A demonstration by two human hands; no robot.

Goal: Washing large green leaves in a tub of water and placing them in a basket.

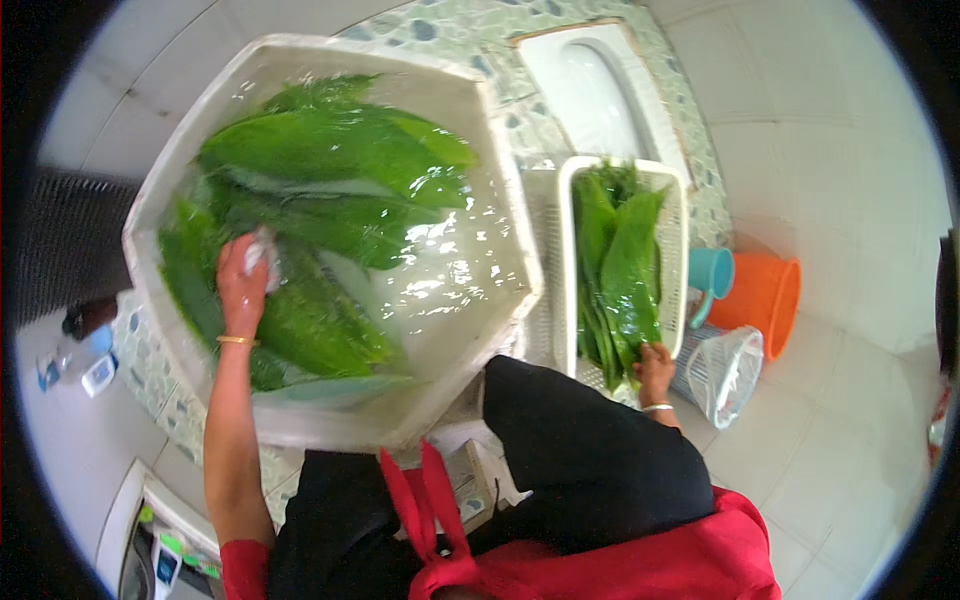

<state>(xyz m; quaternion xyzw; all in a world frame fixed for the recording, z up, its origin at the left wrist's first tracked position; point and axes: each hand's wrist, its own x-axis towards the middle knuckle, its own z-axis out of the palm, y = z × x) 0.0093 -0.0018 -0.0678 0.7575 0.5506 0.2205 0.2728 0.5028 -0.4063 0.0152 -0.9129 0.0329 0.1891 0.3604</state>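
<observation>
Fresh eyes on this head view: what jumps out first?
The big pale water-filled tub on the left, with broad green leaves in it and the left hand holding a white cloth over them. Next, the white basket to its right, more leaves inside, the right hand at their near end. Then the orange bucket at the right.

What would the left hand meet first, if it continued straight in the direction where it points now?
The left hand, with a white cloth, would probably meet the green leaves lying ahead in the tub; their exact depth is hard to judge from this view.
</observation>
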